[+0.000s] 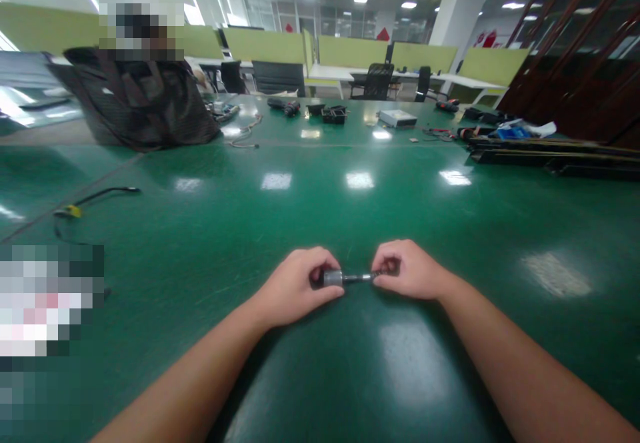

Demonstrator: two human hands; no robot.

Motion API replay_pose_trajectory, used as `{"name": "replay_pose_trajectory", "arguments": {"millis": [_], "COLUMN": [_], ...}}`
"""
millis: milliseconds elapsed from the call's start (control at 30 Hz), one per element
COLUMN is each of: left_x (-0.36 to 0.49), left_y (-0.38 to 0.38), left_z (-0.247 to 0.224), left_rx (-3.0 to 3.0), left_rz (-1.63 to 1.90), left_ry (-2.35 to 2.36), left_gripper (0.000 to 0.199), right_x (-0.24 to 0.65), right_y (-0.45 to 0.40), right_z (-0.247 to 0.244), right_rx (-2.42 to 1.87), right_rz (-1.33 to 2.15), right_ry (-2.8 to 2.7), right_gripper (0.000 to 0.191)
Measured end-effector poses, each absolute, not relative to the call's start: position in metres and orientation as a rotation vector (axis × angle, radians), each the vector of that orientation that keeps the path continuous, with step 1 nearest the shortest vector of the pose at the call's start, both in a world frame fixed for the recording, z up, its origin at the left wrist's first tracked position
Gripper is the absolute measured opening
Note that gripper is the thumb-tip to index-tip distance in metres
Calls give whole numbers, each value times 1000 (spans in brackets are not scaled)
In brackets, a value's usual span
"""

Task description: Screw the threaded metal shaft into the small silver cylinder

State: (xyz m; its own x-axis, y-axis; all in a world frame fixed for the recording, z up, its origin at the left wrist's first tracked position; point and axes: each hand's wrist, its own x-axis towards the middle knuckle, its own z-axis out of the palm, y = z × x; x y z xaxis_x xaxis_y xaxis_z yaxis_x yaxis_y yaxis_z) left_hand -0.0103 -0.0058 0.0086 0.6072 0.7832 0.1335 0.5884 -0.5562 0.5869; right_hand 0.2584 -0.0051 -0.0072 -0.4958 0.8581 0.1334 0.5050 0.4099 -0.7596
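Observation:
Low over the green table [310,223], a short grey metal cylinder with a thin shaft [333,278] lies level between my two hands. My left hand [305,283] is closed round the cylinder, thumb below and fingers above. At the other end, my right hand [407,271] pinches the tip of the shaft between thumb and fingers. The middle of the shaft shows bare between the hands. Fingers cover both ends, so I cannot tell whether it is one part or two joined.
A black bag [150,103] stands at the far left, with a cable with a yellow part [73,211] nearer. Along the back lie a dark power tool [285,106], a black tray [334,114] and a white box [397,118]. Dark panels [555,153] are stacked at right.

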Motion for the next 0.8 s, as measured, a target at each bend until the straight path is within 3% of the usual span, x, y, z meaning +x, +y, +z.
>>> {"name": "replay_pose_trajectory", "arguments": {"millis": [300, 567, 800], "left_x": [-10, -9, -10], "left_y": [-4, -6, -5], "left_z": [8, 7, 7], "left_rx": [2355, 2373, 2343], "left_rz": [522, 526, 540], "left_ry": [1086, 1116, 1083], "left_gripper": [24, 25, 24], "right_x": [239, 225, 225], "right_y": [-8, -15, -14], "right_z": [-11, -11, -11], "right_rx": [-1121, -1052, -1031], "right_rz": [765, 825, 784], "right_ry": [-2215, -2113, -2172], "right_gripper": [6, 28, 21]}}
